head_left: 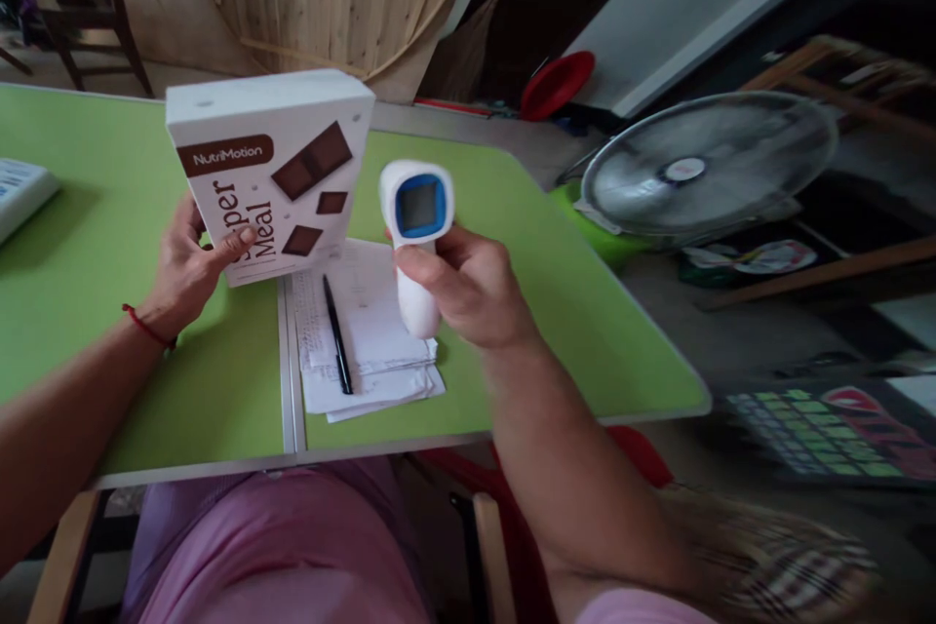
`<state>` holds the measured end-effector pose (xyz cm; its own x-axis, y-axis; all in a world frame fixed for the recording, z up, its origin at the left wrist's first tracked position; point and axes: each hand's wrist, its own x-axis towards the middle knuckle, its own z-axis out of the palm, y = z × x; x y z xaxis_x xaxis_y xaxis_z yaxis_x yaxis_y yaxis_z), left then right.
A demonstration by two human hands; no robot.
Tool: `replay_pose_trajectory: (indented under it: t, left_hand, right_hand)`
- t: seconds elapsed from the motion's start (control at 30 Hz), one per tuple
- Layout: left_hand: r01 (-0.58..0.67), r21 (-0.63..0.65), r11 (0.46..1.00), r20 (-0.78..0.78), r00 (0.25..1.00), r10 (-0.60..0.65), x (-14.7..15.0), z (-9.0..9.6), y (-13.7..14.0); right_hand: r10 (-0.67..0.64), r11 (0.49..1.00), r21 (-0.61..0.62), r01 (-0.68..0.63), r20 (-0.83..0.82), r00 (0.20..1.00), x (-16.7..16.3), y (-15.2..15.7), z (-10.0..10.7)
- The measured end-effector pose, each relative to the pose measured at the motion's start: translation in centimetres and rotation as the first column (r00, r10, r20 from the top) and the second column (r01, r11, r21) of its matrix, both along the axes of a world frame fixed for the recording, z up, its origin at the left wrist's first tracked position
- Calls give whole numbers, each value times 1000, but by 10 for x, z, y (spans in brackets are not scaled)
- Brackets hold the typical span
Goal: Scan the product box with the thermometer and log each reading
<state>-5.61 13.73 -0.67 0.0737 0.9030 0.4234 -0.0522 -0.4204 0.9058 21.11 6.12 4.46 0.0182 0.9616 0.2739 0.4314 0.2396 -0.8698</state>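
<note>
My left hand is closed on the lower left corner of a white and brown NutriMotion Super Meal box, its thumb across the printed front. The box is held upright and tilted a little above the table. In my right hand is a white infrared thermometer, gripped by its handle. Its blue-rimmed screen faces me and looks blank. Below and between the hands lies a stack of written papers, with a black pen resting on top.
The green folding table has a metal seam left of the papers. A white device sits at the far left edge. Off the table's right side stands a fan. A red round object and a wooden chair are behind.
</note>
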Motion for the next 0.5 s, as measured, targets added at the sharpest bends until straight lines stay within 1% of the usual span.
replay_pose_trajectory:
  t: [0.07, 0.1, 0.17, 0.2, 0.27, 0.4, 0.43, 0.47, 0.5]
  left_hand:
    - [-38, 38, 999, 1, 999, 38, -2, -4, 5]
    - [-43, 50, 998, -5, 999, 43, -3, -6, 7]
    - [-44, 50, 998, -18, 999, 45, -4, -9, 10]
    - [-45, 42, 998, -25, 999, 46, -5, -9, 10]
    - [-41, 28, 999, -51, 998, 43, -5, -9, 10]
    - [-20, 67, 998, -97, 995, 26, -3, -7, 11]
    - [-11, 73, 997, -88, 996, 17, -3, -7, 11]
    - [-2, 74, 997, -74, 997, 8, -3, -7, 12]
    - [9, 68, 998, -67, 998, -5, -3, -7, 13]
  right_hand:
    - [-74, 991, -95, 95, 213, 974, 11, 4, -8]
    - [-108, 977, -137, 162, 336, 935, 14, 7, -13]
    - [-150, 938, -183, 294, 550, 821, 14, 10, -23]
    - [-156, 921, -189, 342, 624, 765, 13, 12, -27]
    - [-149, 904, -189, 384, 702, 697, 8, 13, -33]
    - [-121, 908, -178, 380, 756, 643, 1, 12, -39]
    - [-125, 913, -156, 377, 773, 622, 0, 11, -40]
    - [-148, 922, -106, 372, 791, 593, -1, 9, -41]
    - [-188, 936, -27, 352, 806, 562, -3, 6, -41]
